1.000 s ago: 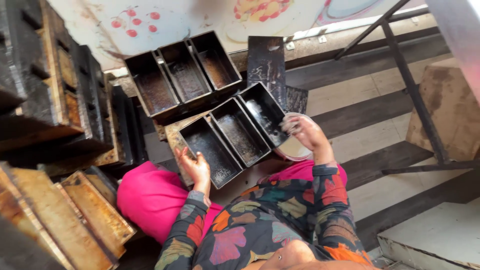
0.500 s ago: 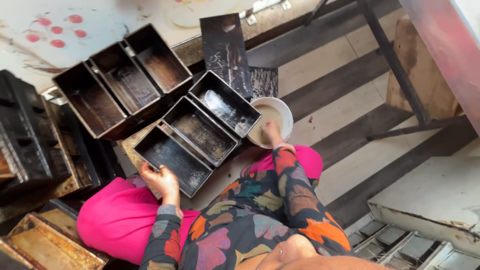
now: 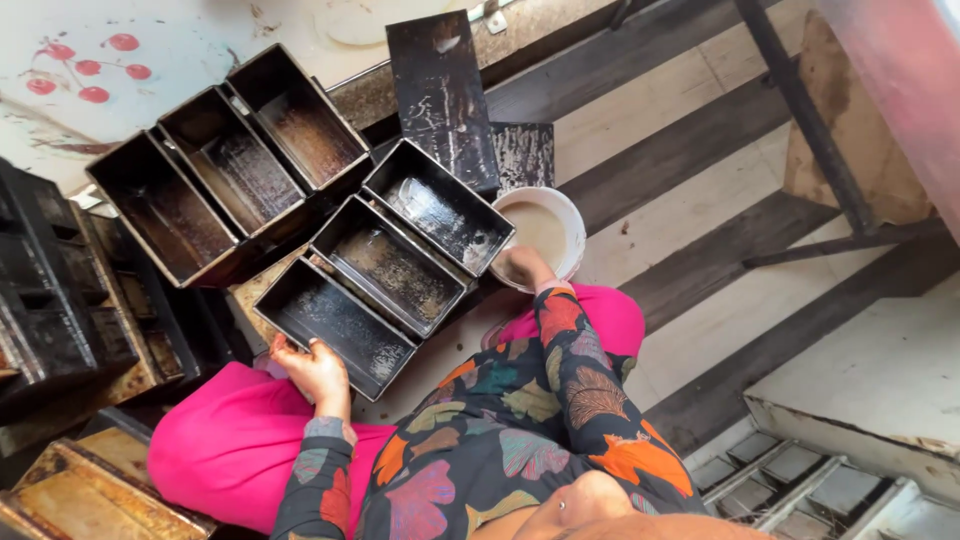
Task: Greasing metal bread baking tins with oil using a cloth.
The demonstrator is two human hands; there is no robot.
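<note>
Head view shows the person sitting on the floor with a dark, greasy strap of three joined metal loaf tins point(image 3: 385, 268) resting tilted across the lap. The left hand point(image 3: 315, 368) holds the near end of this strap, its fingers curled over the rim of the nearest tin. The right hand point(image 3: 522, 266) reaches into a round white bowl of pale liquid point(image 3: 545, 232) that stands on the floor just beside the far tin; its fingers are dipped inside, so I cannot tell if they are apart or together. A second strap of three dark tins point(image 3: 235, 165) lies behind. To grease well, I judge the left hand should keep the strap steady and tilted toward the bowl, so drips fall into a tin.
</note>
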